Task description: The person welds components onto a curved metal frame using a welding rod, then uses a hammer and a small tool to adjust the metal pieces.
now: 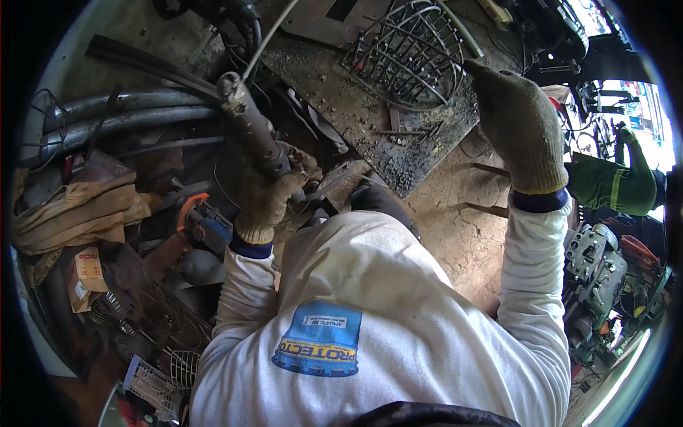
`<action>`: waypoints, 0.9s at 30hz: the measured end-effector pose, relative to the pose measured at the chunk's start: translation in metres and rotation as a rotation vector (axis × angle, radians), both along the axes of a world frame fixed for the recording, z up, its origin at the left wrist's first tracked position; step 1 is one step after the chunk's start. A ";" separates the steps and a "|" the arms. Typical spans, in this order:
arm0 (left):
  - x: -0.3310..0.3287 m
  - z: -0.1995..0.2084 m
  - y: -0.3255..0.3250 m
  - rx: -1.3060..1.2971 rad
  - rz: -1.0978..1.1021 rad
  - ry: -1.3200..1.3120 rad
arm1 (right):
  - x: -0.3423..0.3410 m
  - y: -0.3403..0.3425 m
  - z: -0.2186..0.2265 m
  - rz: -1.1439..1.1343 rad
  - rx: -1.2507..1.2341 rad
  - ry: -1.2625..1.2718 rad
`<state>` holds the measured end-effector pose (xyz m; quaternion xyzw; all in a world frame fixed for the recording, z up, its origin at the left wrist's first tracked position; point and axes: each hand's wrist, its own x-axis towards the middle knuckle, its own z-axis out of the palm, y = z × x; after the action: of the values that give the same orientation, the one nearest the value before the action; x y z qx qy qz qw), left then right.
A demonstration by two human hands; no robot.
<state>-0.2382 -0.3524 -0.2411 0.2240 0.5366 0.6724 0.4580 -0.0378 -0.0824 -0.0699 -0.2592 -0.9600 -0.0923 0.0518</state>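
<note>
My left hand [281, 192], in a knitted work glove, is closed around a thick, worn metal tube [250, 117]. The tube tilts up and away, its far end rough and discoloured. My right hand [519, 124], gloved as well, reaches over the right side of a dirty metal tabletop [405, 167]. One dark-tipped finger stretches toward the rim of a round wire basket [388, 71]; the other fingers are mostly hidden behind the glove's back. I cannot make out anything held in that hand.
Pale hose or cable [269, 39] passes near the tube's far end. Bent metal pipes [135, 107], a brown cloth [85, 210] and a small carton [87, 274] lie at left. Engine-like metal parts [594, 263] stand at right, near another person's green sleeve [619, 181].
</note>
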 end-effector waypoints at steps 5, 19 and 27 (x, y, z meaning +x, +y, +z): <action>0.000 -0.007 -0.034 0.038 0.063 -0.065 | 0.000 0.000 -0.007 -0.008 0.039 -0.001; 0.031 0.017 -0.091 0.044 0.308 0.027 | 0.011 0.015 -0.012 0.011 0.068 -0.009; 0.034 0.048 -0.066 0.014 0.387 0.030 | 0.010 0.009 -0.005 -0.004 0.012 0.030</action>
<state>-0.2043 -0.4183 -0.1928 0.1299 0.5718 0.7481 0.3105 -0.0274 -0.0736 -0.0748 -0.2621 -0.9580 -0.0943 0.0678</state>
